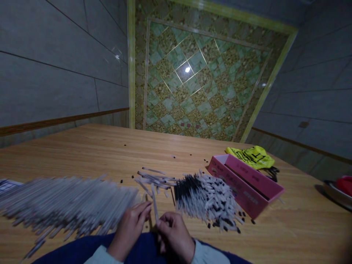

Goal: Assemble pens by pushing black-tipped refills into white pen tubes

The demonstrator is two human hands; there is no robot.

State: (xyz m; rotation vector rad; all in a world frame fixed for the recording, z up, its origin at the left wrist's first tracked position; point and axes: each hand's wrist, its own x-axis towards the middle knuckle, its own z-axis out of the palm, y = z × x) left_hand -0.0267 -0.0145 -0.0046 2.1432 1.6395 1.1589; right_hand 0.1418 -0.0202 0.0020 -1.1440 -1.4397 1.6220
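Observation:
My right hand (176, 233) pinches the lower end of a thin whitish tube (154, 201) that stands nearly upright in front of me. Close beside it, my left hand (133, 222) has its fingers pressed together; what lies in them, if anything, I cannot make out. A wide pile of long whitish tubes (68, 203) spreads to the left of my left hand. Beyond my hands lie several loose dark-tipped tubes (155, 179). Right of them is a heap of white pieces with black ends (211, 198).
An open pink box (247, 190) stands at the right of the wooden table (110, 150), with a yellow printed bag (251, 157) behind it. Small black bits are scattered about. At the far right edge is a bowl-like thing (339, 194) with something red. A tiled wall rises behind.

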